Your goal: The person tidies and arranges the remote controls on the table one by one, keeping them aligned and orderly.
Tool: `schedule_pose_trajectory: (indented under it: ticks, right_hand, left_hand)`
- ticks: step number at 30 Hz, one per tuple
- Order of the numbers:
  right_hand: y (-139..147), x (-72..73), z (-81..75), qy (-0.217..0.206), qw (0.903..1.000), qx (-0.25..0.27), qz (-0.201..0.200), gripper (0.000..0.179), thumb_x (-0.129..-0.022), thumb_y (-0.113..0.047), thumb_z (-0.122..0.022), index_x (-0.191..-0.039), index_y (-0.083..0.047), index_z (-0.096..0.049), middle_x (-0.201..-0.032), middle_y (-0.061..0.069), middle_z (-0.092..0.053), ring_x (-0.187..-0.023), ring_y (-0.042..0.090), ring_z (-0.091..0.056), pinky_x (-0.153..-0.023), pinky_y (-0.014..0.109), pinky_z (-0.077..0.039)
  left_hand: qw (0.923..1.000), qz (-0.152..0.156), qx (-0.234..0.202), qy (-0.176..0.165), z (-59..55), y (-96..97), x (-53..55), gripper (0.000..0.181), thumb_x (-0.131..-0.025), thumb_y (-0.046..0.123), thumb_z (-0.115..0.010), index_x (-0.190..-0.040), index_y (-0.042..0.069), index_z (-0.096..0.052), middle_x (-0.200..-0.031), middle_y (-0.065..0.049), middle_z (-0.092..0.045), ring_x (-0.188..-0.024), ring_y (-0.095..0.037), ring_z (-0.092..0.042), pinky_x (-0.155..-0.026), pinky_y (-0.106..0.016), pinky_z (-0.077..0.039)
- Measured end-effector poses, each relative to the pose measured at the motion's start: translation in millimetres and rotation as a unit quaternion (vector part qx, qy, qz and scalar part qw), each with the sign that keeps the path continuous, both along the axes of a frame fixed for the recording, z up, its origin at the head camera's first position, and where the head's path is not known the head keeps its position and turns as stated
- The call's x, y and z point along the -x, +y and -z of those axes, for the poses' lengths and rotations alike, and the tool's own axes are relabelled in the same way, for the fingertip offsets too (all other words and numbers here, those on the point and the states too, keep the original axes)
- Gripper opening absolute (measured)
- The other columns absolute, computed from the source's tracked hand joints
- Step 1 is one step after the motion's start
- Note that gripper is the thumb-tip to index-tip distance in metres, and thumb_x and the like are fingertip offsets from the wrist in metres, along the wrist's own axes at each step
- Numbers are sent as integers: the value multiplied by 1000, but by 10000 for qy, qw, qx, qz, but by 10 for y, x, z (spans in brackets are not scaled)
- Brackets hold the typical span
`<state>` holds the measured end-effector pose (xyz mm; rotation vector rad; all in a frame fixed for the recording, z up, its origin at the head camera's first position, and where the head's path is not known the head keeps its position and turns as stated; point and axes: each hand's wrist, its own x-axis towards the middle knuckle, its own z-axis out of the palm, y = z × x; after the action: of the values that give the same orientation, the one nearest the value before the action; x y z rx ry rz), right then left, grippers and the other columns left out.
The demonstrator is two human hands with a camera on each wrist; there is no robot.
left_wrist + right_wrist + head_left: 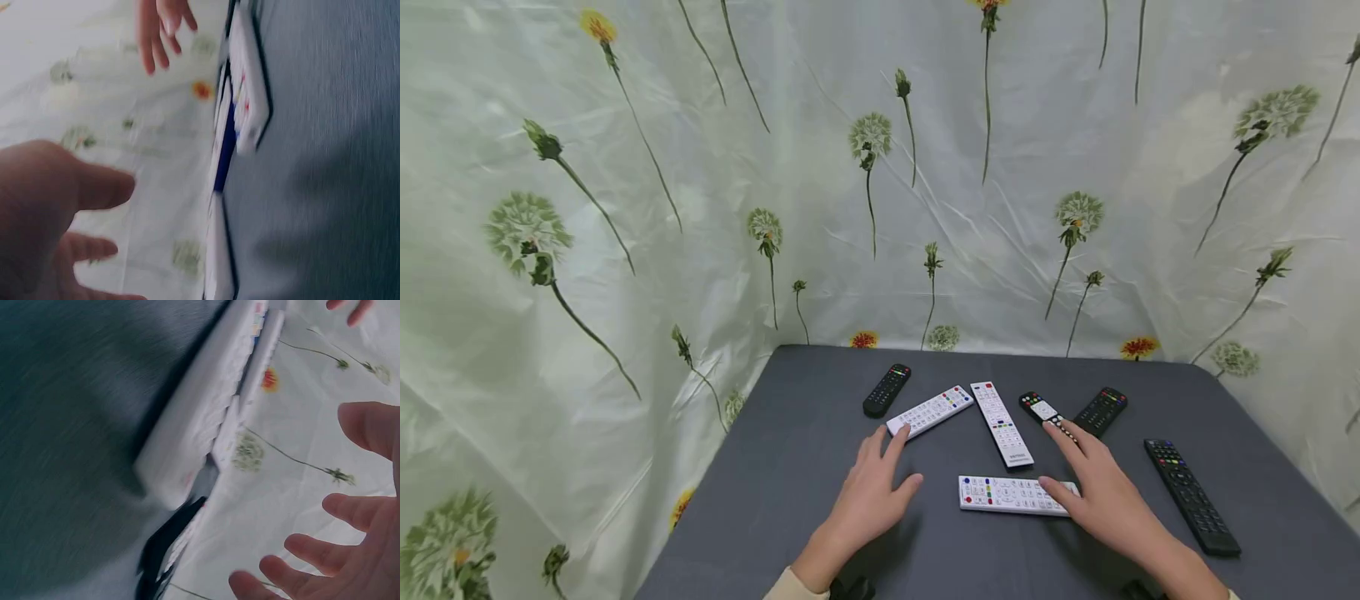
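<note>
My left hand (868, 496) hovers over the table with fingers spread, holding nothing. Its fingertips lie in line with the lower end of a tilted white remote control (934, 410). The right hand (1105, 496), also spread and holding nothing, hangs over the right end of a white remote (1000, 493) lying crosswise in front. Between the hands, farther back, lies another white remote (1002, 425). Beyond the right fingers sit a black remote with a pale pad (1043, 408) and a plain black one (1102, 410), both partly hidden. Both wrist views show the hands (37, 206) (350, 544) raised above the remotes.
A small black remote (887, 390) lies at the back left, and a long black remote (1192, 497) on the right. The dark grey table (760, 500) reaches a flower-printed curtain (820, 167) behind and at the sides.
</note>
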<state>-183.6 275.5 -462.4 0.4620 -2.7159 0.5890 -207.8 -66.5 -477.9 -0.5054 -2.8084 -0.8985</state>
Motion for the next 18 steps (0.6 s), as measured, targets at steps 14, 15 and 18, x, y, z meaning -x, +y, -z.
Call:
schedule_pose_trajectory:
  ticks: [14, 15, 18]
  right_hand:
    - [311, 52, 21, -1389, 9893, 453, -44, 63, -94, -38, -72, -144, -6, -52, -129, 16, -57, -103, 30, -64, -73, 44, -54]
    - [326, 53, 27, -1615, 9849, 616, 38, 63, -94, -39, -72, -143, -6, -53, -128, 16, -58, -99, 26, -65, -70, 40, -53]
    - [354, 43, 42, -2195, 9689, 1115, 261, 62, -94, -40, -71, -141, -3, -54, -123, 16, -62, -85, 18, -66, -63, 34, -52]
  left_hand:
    - [9331, 450, -2808, -2203, -21, 344, 168, 47, -93, 14, -67, -139, 5, -58, -116, -14, -65, -96, -25, -66, -75, -41, -57]
    - [9183, 474, -3066, -2459, -11, 378, 181, 48, -93, 13, -66, -140, 2, -57, -115, -14, -65, -94, -24, -66, -74, -39, -57]
    - [8793, 518, -3556, -3124, 14, 468, 203, 51, -95, 11, -64, -143, -3, -51, -121, -14, -64, -96, -26, -67, -77, -38, -58]
